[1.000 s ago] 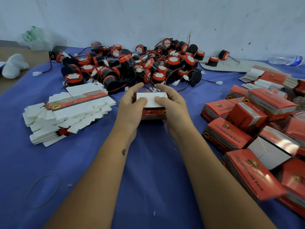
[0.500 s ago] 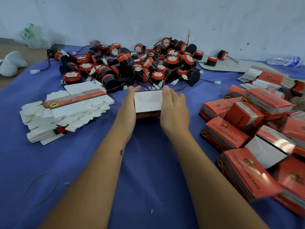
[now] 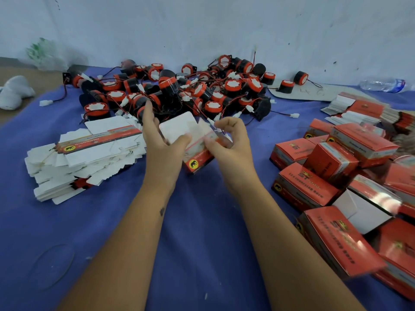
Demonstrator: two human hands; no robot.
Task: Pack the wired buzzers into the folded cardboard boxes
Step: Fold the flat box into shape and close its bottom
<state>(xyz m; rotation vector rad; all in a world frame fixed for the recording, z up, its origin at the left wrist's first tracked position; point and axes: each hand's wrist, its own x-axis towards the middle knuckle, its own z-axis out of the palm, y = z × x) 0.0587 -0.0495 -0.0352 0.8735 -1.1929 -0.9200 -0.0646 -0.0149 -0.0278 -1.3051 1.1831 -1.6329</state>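
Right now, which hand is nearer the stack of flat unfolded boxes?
Left. The left hand is right beside the stack of flat boxes; the right hand is farther off, across the held box.

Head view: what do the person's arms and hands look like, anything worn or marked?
Both forearms are bare, no sleeves in view. No gloves, rings or watch show on the left hand or right hand. The left forearm carries a small dark mark.

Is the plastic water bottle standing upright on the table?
No. The water bottle lies on its side at the far right edge of the blue table, by the wall.
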